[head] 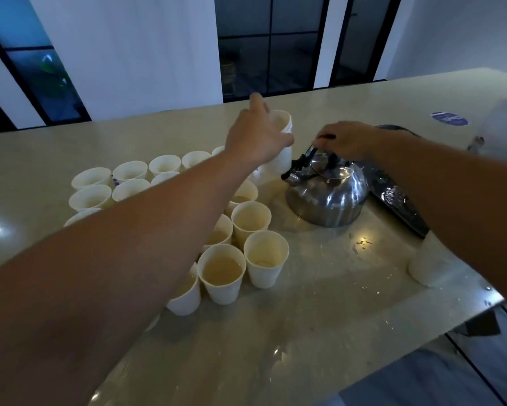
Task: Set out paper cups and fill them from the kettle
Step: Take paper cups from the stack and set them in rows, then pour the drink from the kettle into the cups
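Observation:
Several white paper cups (221, 273) stand in rows on the pale counter (319, 303), some holding liquid; my left forearm hides part of the rows. Behind them rises a tall stack of cups (280, 155). My left hand (255, 136) reaches over the rows and grips the top of that stack. A steel kettle (328, 194) sits on the counter to the right of the cups, spout pointing left. My right hand (344, 140) holds the kettle's black handle from above.
A dark tray or mat (398, 200) lies right of the kettle. Water drops spot the counter (360, 244) in front of it. One lone white cup (425, 268) stands near the right edge. A round blue sticker (449, 119) sits far right.

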A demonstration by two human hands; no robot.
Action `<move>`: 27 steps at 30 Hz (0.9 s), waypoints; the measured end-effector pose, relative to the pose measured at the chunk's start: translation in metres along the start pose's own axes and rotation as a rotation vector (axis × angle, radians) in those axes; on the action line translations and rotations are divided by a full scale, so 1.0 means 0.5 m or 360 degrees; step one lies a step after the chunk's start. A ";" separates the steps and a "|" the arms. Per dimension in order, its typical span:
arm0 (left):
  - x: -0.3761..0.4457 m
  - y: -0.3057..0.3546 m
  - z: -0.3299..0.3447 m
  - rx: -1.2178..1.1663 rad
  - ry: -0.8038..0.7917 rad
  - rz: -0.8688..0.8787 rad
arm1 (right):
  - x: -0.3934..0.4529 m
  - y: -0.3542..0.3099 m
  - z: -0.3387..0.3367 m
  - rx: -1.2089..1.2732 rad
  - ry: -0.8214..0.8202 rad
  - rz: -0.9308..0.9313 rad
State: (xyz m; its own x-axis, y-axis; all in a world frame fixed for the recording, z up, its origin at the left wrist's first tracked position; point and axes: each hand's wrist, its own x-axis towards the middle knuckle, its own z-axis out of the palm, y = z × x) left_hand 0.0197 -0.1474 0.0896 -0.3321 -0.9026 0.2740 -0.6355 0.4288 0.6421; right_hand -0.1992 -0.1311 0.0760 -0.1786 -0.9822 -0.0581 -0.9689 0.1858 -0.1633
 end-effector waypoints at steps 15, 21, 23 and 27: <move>0.127 -0.042 0.102 0.0349 0.0012 -0.0091 | -0.035 0.060 -0.007 0.0514 -0.0080 -0.0103; 0.118 -0.079 0.171 0.0441 -0.0438 0.0041 | -0.058 0.062 -0.024 0.0324 -0.0167 -0.0141; 0.111 -0.080 0.177 0.0434 -0.0542 0.0014 | -0.072 0.065 -0.035 0.0316 -0.0197 -0.0152; 0.094 -0.085 0.175 0.0559 -0.0840 0.0025 | -0.093 0.057 -0.052 0.0436 -0.0181 -0.0170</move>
State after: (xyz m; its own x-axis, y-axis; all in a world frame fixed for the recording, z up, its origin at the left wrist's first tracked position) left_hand -0.0299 -0.2046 0.0128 -0.5855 -0.7934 -0.1662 -0.7887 0.5102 0.3431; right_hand -0.2230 -0.0808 0.0996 -0.0427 -0.9901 -0.1337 -0.8962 0.0972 -0.4329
